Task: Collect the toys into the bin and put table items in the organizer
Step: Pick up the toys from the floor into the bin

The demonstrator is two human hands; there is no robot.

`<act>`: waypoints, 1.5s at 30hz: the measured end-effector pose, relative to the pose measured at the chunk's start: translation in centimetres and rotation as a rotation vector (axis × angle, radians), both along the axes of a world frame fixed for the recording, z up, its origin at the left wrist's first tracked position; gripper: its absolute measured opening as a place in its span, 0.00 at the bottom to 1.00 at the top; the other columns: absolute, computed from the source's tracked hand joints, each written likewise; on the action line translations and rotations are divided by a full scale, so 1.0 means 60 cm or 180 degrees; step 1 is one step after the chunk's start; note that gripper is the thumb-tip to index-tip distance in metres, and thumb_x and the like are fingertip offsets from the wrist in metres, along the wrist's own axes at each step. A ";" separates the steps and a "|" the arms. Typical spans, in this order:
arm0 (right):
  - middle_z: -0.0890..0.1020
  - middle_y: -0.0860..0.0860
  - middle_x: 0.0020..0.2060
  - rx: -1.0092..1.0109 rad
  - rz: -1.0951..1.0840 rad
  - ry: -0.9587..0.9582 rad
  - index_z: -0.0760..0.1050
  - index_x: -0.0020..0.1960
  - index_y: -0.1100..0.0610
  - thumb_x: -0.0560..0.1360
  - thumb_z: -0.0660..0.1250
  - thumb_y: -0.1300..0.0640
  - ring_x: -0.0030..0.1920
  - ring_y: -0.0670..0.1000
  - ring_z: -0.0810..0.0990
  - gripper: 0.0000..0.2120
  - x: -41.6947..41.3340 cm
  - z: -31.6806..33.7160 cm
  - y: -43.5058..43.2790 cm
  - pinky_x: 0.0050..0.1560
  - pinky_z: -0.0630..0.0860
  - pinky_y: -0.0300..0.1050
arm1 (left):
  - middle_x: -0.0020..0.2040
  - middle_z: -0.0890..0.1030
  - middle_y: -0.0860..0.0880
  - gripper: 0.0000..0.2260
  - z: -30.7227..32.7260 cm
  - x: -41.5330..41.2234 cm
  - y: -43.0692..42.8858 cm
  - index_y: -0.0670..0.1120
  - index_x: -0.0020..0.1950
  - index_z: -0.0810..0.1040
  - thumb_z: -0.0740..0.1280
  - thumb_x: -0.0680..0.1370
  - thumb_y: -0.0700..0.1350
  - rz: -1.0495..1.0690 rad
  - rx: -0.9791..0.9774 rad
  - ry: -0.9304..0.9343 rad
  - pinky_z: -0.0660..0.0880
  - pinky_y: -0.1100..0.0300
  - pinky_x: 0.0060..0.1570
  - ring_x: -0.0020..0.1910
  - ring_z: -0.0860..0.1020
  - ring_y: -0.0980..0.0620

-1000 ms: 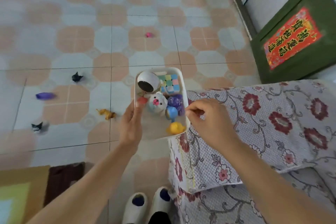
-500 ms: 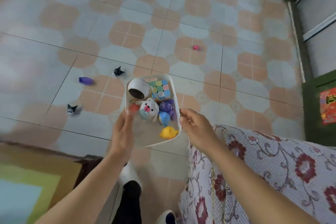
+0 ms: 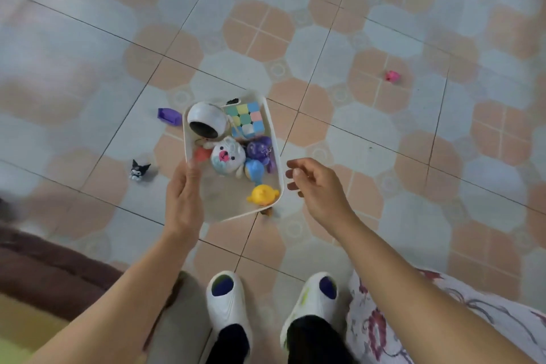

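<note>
While held above the tiled floor [image 3: 88, 38], bin [image 3: 267, 115] already loaded with several toys: white round toy [image 3: 206, 120] and pastel puzzle cube [image 3: 246, 120] at the far end, plush bear [image 3: 227, 156] and purple figure [image 3: 260, 151] mid-bin, blue toy [image 3: 254, 170] just nearer, yellow duck [image 3: 261, 194] at the near right corner. Collection judged partly complete. Remaining on the floor: purple toy [image 3: 169, 117] just left of the bin's far end, black cat figure [image 3: 139, 170] further left of the bin, pink toy [image 3: 393, 76] well apart to the bin's right, small orange item [image 3: 267, 211] partly hidden under the bin's near right corner. No tabletop or organizer in view, so that part of the task cannot be assessed. Left hand [image 3: 183, 201] clamped on the bin's left rim, thumb laid over the edge, forearm reaching forward. Right hand [image 3: 316, 189] just right of the bin, not touching it, fingers loosely curled and apart, holding nothing. White slippers [image 3: 226, 301] below the bin, floral cover [image 3: 443, 319] to its lower right.
</note>
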State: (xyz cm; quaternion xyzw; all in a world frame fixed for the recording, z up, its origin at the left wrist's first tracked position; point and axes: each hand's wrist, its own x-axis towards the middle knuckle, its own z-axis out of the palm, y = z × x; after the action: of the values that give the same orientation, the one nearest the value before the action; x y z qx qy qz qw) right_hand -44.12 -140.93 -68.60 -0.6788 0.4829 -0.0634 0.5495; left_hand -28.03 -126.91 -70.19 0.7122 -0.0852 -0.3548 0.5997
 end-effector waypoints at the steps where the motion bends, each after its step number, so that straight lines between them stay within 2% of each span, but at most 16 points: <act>1: 0.83 0.50 0.49 0.0025 0.0017 0.0094 0.78 0.56 0.54 0.79 0.59 0.59 0.47 0.50 0.82 0.11 0.013 -0.041 -0.004 0.48 0.76 0.43 | 0.51 0.80 0.50 0.16 -0.035 0.009 0.000 0.54 0.50 0.79 0.57 0.77 0.62 0.0049 0.0049 -0.0022 0.75 0.52 0.55 0.51 0.78 0.51; 3: 0.82 0.49 0.48 0.0060 0.0077 0.0283 0.78 0.55 0.54 0.78 0.60 0.60 0.48 0.51 0.81 0.10 0.034 -0.127 -0.009 0.51 0.76 0.44 | 0.48 0.79 0.49 0.17 -0.110 0.023 0.004 0.51 0.49 0.78 0.56 0.78 0.61 0.0187 0.0145 0.0006 0.73 0.52 0.54 0.49 0.76 0.51; 7: 0.82 0.53 0.49 -0.0116 0.0605 0.0750 0.78 0.56 0.57 0.78 0.61 0.60 0.47 0.50 0.79 0.10 0.057 -0.286 -0.015 0.46 0.71 0.40 | 0.50 0.79 0.48 0.18 -0.237 0.032 0.009 0.50 0.51 0.78 0.56 0.79 0.62 0.0320 0.0333 0.0034 0.73 0.52 0.54 0.50 0.76 0.50; 11: 0.81 0.55 0.54 -0.0232 0.1088 0.1295 0.77 0.58 0.57 0.77 0.61 0.58 0.53 0.56 0.79 0.12 0.076 -0.451 -0.013 0.50 0.74 0.46 | 0.50 0.80 0.48 0.17 -0.360 0.034 0.017 0.52 0.51 0.78 0.55 0.80 0.61 0.0432 0.0438 0.0085 0.74 0.47 0.54 0.52 0.77 0.44; 14: 0.77 0.55 0.59 -0.0174 0.1301 0.1858 0.73 0.63 0.56 0.77 0.61 0.55 0.60 0.57 0.75 0.15 0.082 -0.561 -0.004 0.55 0.72 0.48 | 0.43 0.79 0.55 0.14 -0.435 0.034 0.022 0.54 0.46 0.77 0.54 0.83 0.55 0.0559 0.0541 0.0008 0.73 0.56 0.47 0.44 0.76 0.53; 16: 0.77 0.57 0.58 -0.0139 0.1327 0.2057 0.71 0.61 0.57 0.77 0.62 0.51 0.60 0.58 0.74 0.16 0.082 -0.613 0.009 0.55 0.73 0.50 | 0.38 0.78 0.58 0.14 -0.469 0.035 0.023 0.52 0.44 0.76 0.54 0.83 0.52 0.0638 0.0537 -0.0010 0.71 0.60 0.44 0.40 0.74 0.59; 19: 0.77 0.58 0.57 -0.0182 0.1350 0.2158 0.69 0.58 0.59 0.74 0.65 0.46 0.59 0.60 0.75 0.21 0.083 -0.678 0.035 0.54 0.73 0.52 | 0.41 0.78 0.56 0.15 -0.517 0.039 0.035 0.53 0.43 0.77 0.55 0.83 0.53 0.0725 0.0527 0.0006 0.72 0.55 0.48 0.43 0.75 0.54; 24: 0.78 0.56 0.56 -0.0692 0.1289 0.2188 0.66 0.58 0.58 0.70 0.69 0.45 0.58 0.59 0.73 0.24 0.085 -0.726 0.049 0.55 0.70 0.52 | 0.49 0.80 0.45 0.15 -0.546 0.043 0.045 0.54 0.46 0.80 0.56 0.80 0.57 0.0717 0.0455 0.0008 0.74 0.42 0.56 0.49 0.77 0.43; 26: 0.77 0.57 0.57 -0.0459 0.1294 0.2244 0.66 0.59 0.59 0.70 0.69 0.46 0.60 0.60 0.73 0.25 0.086 -0.731 0.041 0.56 0.70 0.52 | 0.51 0.81 0.44 0.15 -0.540 0.043 0.043 0.54 0.48 0.80 0.56 0.80 0.57 0.0724 0.0431 0.0002 0.73 0.40 0.58 0.51 0.78 0.40; 29: 0.79 0.59 0.52 0.0199 0.0599 0.1892 0.67 0.56 0.57 0.68 0.69 0.44 0.55 0.62 0.78 0.24 0.079 -0.711 0.012 0.53 0.77 0.58 | 0.53 0.81 0.42 0.16 -0.517 0.041 0.036 0.52 0.51 0.80 0.57 0.80 0.58 0.0725 0.0406 -0.0040 0.73 0.38 0.59 0.55 0.77 0.36; 31: 0.81 0.59 0.46 0.0366 0.0277 0.1572 0.67 0.51 0.56 0.65 0.68 0.44 0.49 0.61 0.81 0.22 0.069 -0.661 -0.021 0.46 0.80 0.61 | 0.51 0.81 0.44 0.15 -0.489 0.034 0.026 0.53 0.50 0.81 0.57 0.80 0.57 0.0742 0.0425 -0.0012 0.74 0.41 0.57 0.53 0.79 0.41; 33: 0.82 0.58 0.42 0.0236 0.0076 0.1340 0.69 0.47 0.55 0.66 0.69 0.47 0.42 0.60 0.82 0.17 0.061 -0.581 -0.059 0.41 0.81 0.58 | 0.49 0.81 0.44 0.14 -0.453 0.022 0.012 0.54 0.48 0.80 0.57 0.81 0.57 0.0795 0.0416 -0.0009 0.74 0.42 0.54 0.50 0.79 0.48; 36: 0.82 0.53 0.37 -0.0202 -0.0165 0.0942 0.72 0.43 0.53 0.65 0.71 0.49 0.37 0.56 0.81 0.12 0.056 -0.422 -0.115 0.40 0.80 0.57 | 0.52 0.81 0.40 0.17 -0.390 0.001 -0.020 0.56 0.48 0.81 0.58 0.77 0.64 0.0765 0.0324 0.0088 0.73 0.34 0.58 0.54 0.78 0.36; 38: 0.81 0.51 0.36 -0.0367 -0.0103 0.0647 0.73 0.42 0.52 0.65 0.72 0.49 0.36 0.55 0.81 0.11 0.056 -0.317 -0.138 0.39 0.80 0.57 | 0.53 0.82 0.44 0.17 -0.349 -0.012 -0.045 0.58 0.49 0.81 0.58 0.76 0.65 0.0789 0.0296 0.0195 0.72 0.35 0.60 0.55 0.78 0.38; 41: 0.80 0.48 0.33 -0.0430 0.0302 0.0326 0.74 0.43 0.50 0.66 0.75 0.50 0.34 0.53 0.81 0.11 0.058 -0.161 -0.155 0.36 0.80 0.51 | 0.50 0.82 0.50 0.14 -0.268 -0.034 -0.095 0.58 0.47 0.81 0.58 0.79 0.61 0.0861 0.0165 0.0316 0.73 0.39 0.61 0.52 0.78 0.47; 45: 0.80 0.42 0.37 -0.0556 0.1029 0.0357 0.74 0.46 0.49 0.65 0.77 0.47 0.35 0.41 0.78 0.15 0.072 -0.029 -0.155 0.34 0.74 0.31 | 0.51 0.82 0.47 0.15 -0.175 -0.064 -0.158 0.54 0.52 0.80 0.57 0.79 0.58 0.0882 -0.0056 0.0327 0.74 0.43 0.58 0.52 0.79 0.45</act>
State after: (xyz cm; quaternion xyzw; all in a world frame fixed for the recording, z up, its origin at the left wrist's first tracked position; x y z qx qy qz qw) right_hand -39.83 -150.21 -70.32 -0.7951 0.3902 0.0220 0.4637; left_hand -31.87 -136.40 -80.69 0.6927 0.0416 -0.3038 0.6528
